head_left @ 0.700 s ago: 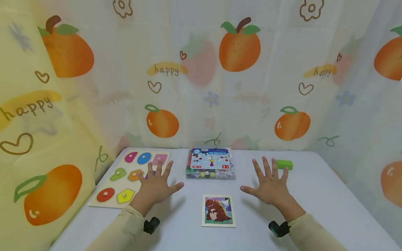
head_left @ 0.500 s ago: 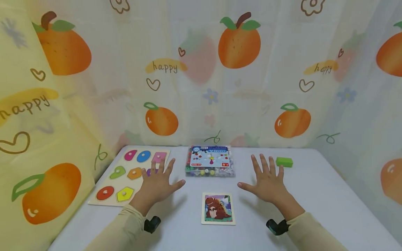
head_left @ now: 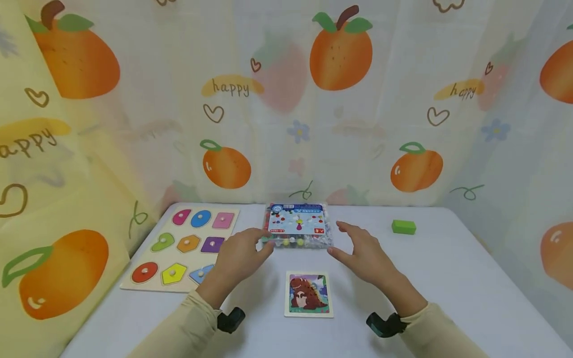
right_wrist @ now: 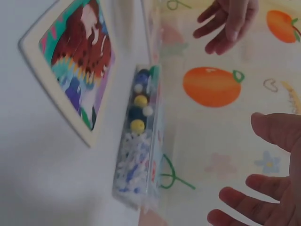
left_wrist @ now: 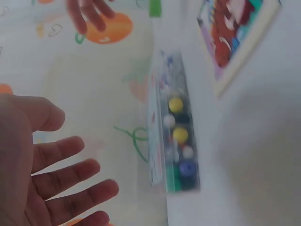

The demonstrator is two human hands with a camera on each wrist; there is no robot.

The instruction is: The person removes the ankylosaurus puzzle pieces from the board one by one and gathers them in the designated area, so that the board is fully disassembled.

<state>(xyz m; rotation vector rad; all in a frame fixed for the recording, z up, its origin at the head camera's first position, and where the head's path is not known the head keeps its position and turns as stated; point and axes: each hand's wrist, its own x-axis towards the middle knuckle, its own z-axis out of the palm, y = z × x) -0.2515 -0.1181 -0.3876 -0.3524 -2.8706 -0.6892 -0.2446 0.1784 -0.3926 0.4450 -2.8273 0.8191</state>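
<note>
My left hand (head_left: 240, 256) hovers over the table just in front of a clear plastic box (head_left: 297, 226), its fingers relaxed and overlapping the box's left front corner in the head view. Opposite it, my right hand (head_left: 368, 254) is held near the box's right front corner, thumb and fingers apart, holding nothing. Through the box's side, yellow, white and dark beads (left_wrist: 180, 135) show in the left wrist view, with small pale pieces (right_wrist: 134, 162) at one end in the right wrist view. Between my wrists lies a flat dinosaur picture puzzle (head_left: 309, 294) with a pale wooden frame.
On the left is a wooden knob puzzle board (head_left: 154, 258) with coloured shapes, partly behind my left hand. A green block (head_left: 404, 227) sits at the back right. A fruit-print curtain (head_left: 286, 164) rises behind the white table (head_left: 465, 288).
Both hands have moved inward toward the clear box, and their widely spread fingers have relaxed and drawn together. The head view has tilted down slightly. The objects have stayed in place.
</note>
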